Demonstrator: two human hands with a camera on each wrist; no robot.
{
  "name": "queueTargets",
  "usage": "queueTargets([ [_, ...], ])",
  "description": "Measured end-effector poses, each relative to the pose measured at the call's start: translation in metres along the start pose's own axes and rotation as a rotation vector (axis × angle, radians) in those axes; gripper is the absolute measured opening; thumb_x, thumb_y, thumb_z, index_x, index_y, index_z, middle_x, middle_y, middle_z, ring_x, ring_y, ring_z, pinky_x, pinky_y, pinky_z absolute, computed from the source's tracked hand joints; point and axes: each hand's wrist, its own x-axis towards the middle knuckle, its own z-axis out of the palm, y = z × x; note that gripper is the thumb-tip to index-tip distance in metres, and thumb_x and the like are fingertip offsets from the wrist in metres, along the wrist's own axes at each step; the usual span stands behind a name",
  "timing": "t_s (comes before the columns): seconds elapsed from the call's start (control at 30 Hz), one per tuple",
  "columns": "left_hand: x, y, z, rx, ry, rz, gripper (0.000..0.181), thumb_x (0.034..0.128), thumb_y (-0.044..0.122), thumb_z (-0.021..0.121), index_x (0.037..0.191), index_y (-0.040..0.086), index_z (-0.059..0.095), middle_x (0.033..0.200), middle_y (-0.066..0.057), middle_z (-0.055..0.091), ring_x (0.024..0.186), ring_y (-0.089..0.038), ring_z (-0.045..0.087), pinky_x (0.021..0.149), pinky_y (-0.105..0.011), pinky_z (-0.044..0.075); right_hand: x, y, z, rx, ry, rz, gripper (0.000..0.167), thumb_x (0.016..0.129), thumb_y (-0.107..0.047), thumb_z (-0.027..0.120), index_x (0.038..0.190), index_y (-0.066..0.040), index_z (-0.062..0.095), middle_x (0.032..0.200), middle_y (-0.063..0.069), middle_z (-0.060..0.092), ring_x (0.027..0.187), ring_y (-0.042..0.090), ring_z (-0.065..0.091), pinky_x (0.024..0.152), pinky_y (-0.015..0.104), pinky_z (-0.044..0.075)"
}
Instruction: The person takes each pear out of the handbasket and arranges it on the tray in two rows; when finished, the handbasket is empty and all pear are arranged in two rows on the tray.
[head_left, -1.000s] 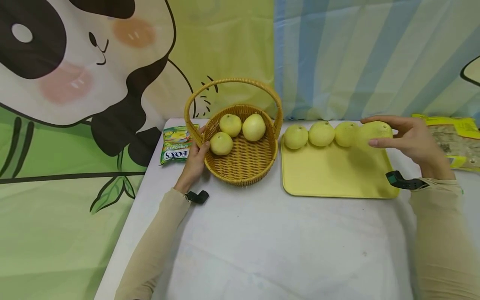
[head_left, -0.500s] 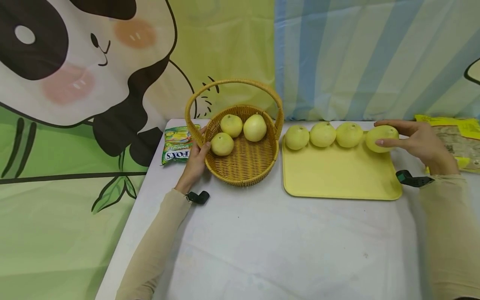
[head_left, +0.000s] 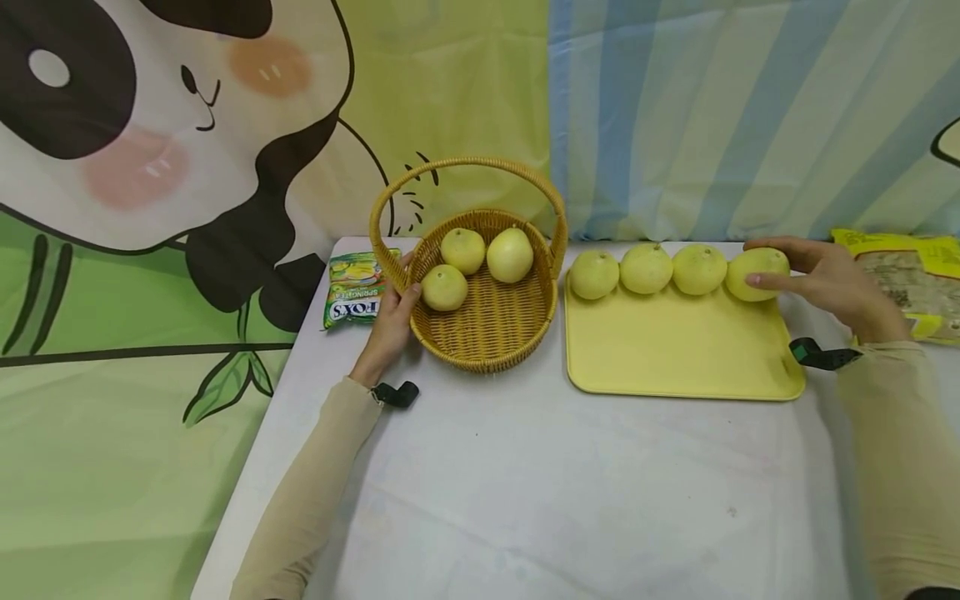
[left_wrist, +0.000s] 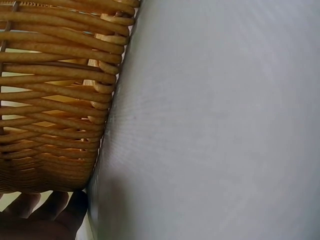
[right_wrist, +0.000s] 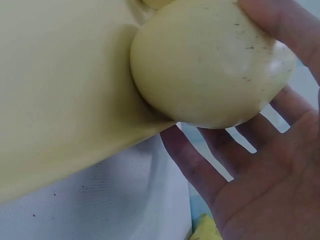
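Observation:
My left hand [head_left: 390, 321] grips the left side of a round wicker basket [head_left: 498, 333], with the thumb at the rim and the other fingers outside; in the left wrist view several fingers [left_wrist: 52, 205] lie against the weave. Three pale yellow, smooth-skinned melons [head_left: 444, 288] lie in the basket. On the yellow tray [head_left: 682, 358], a row of similar melons [head_left: 647, 268] lines the far edge. My right hand [head_left: 843, 287] holds the rightmost melon [right_wrist: 210, 65], thumb on the near side and fingers around the far side. This melon rests on the tray near its right edge.
A green snack packet [head_left: 354, 287] lies left of the basket, partly behind the left hand. Beyond the right hand lies a yellow and clear bag [head_left: 922, 283]. A printed curtain [head_left: 675, 108] hangs at the table's back edge. White cloth [head_left: 570, 492] covers the table.
The right hand has carried its melon to the right and down onto the tray, then shifted it slightly left toward the row. The left hand and basket stay in place.

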Motion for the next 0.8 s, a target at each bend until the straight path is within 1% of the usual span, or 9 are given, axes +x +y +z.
queueTargets([
  [0.1,0.001,0.001,0.000,-0.003,0.003,-0.001,0.057,0.1158,0.031,0.042,0.169,0.029,0.023,0.174,-0.009,0.026,0.161,-0.022,0.028,0.132,-0.047,0.023,0.003,0.002,0.001,0.004,0.000,0.003,0.072,0.100,-0.046,0.073,0.164,-0.036,0.042,0.174,-0.012,0.027,0.157,0.051,0.022,0.115,0.081,0.022],
  [0.23,0.001,0.001,0.000,-0.010,0.006,-0.005,0.057,0.1160,0.029,0.041,0.169,0.030,0.022,0.174,-0.009,0.026,0.160,-0.022,0.028,0.132,-0.048,0.024,0.004,0.007,0.001,-0.002,-0.002,-0.019,0.068,0.103,-0.043,0.070,0.164,-0.037,0.040,0.173,-0.012,0.031,0.155,0.039,0.029,0.114,0.078,0.026],
  [0.33,0.001,0.001,0.000,-0.020,0.007,-0.008,0.057,0.1161,0.026,0.041,0.170,0.029,0.021,0.175,-0.009,0.025,0.161,-0.023,0.026,0.132,-0.049,0.022,0.004,0.007,0.002,0.002,-0.007,-0.036,0.066,0.105,-0.041,0.068,0.164,-0.037,0.039,0.172,-0.010,0.033,0.151,0.035,0.031,0.114,0.078,0.026],
  [0.4,0.002,0.001,0.000,-0.026,0.006,-0.010,0.058,0.1162,0.025,0.040,0.170,0.028,0.019,0.176,-0.009,0.023,0.162,-0.024,0.025,0.132,-0.049,0.020,0.004,0.006,0.003,0.016,-0.008,-0.038,0.067,0.105,-0.041,0.067,0.165,-0.037,0.038,0.173,-0.012,0.031,0.156,0.035,0.028,0.115,0.079,0.024],
  [0.5,0.001,0.001,0.000,-0.027,0.004,-0.019,0.059,0.1162,0.026,0.040,0.171,0.028,0.018,0.176,-0.008,0.021,0.162,-0.025,0.024,0.133,-0.050,0.020,0.003,0.005,0.004,0.040,-0.008,-0.035,0.072,0.105,-0.042,0.067,0.167,-0.040,0.031,0.175,-0.016,0.022,0.162,0.041,0.017,0.118,0.080,0.019],
  [0.57,0.001,0.000,0.001,-0.023,0.000,-0.023,0.059,0.1161,0.027,0.040,0.171,0.030,0.018,0.177,-0.007,0.020,0.162,-0.024,0.023,0.133,-0.049,0.020,0.001,0.003,0.004,0.047,0.004,-0.037,0.075,0.105,-0.042,0.067,0.168,-0.042,0.026,0.176,-0.018,0.018,0.162,0.046,0.012,0.118,0.080,0.017],
  [0.63,0.000,0.000,0.001,-0.016,0.001,-0.022,0.058,0.1160,0.030,0.041,0.170,0.031,0.019,0.176,-0.006,0.021,0.162,-0.024,0.024,0.132,-0.049,0.021,-0.002,-0.001,0.004,0.041,0.023,-0.043,0.078,0.105,-0.041,0.067,0.168,-0.043,0.022,0.176,-0.019,0.017,0.162,0.047,0.011,0.119,0.079,0.018],
  [0.73,0.000,0.000,0.001,-0.010,0.002,-0.015,0.057,0.1159,0.032,0.041,0.169,0.033,0.021,0.176,-0.006,0.022,0.161,-0.023,0.025,0.132,-0.049,0.020,-0.007,-0.011,0.002,0.012,0.077,-0.068,0.077,0.105,-0.040,0.068,0.168,-0.043,0.024,0.175,-0.017,0.021,0.162,0.043,0.018,0.122,0.073,0.022],
  [0.8,0.000,-0.001,0.001,-0.013,0.003,-0.012,0.057,0.1159,0.031,0.041,0.169,0.032,0.021,0.176,-0.007,0.022,0.161,-0.023,0.025,0.133,-0.049,0.020,-0.012,-0.021,0.001,-0.008,0.124,-0.091,0.075,0.104,-0.039,0.069,0.167,-0.042,0.028,0.175,-0.011,0.025,0.162,0.039,0.023,0.126,0.066,0.024],
])
